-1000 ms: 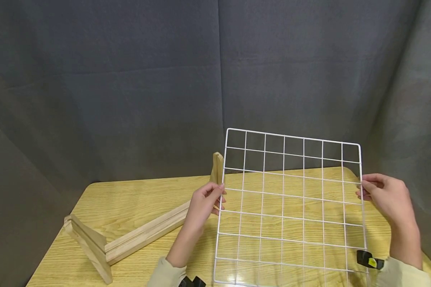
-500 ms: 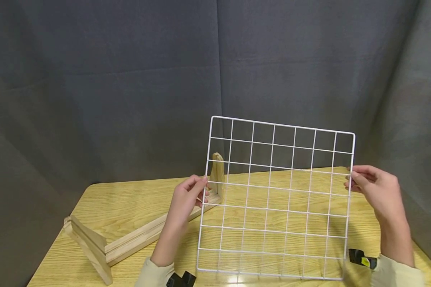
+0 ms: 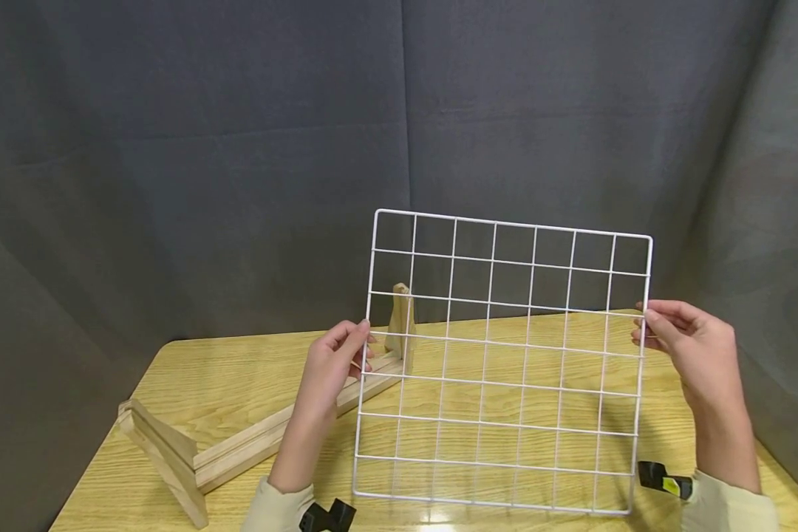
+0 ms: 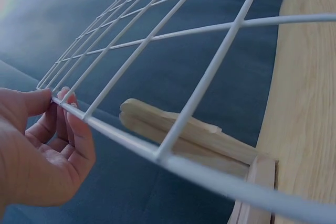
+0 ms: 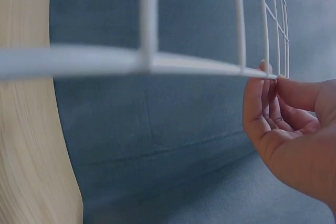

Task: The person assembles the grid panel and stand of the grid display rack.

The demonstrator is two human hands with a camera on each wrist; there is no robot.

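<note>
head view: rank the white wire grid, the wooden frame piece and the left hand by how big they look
1. white wire grid, largest.
2. wooden frame piece, though it lies farther back.
3. left hand, smallest.

Room left of the upright wire grid (image 3: 502,362) is blocked by the wooden frame (image 3: 259,436) on the bench (image 3: 226,369).

Blurred to a pale bar in the right wrist view: near edge of the grid (image 5: 79,61), with most of its squares cut off by the frame. Cut at the bottom edge of the head view: both sleeves and the black wrist mount (image 3: 326,516). Hidden behind the grid's wires in part: far upright of the wooden frame (image 3: 402,321); label on the right mount (image 3: 668,484) too small to read.
</note>
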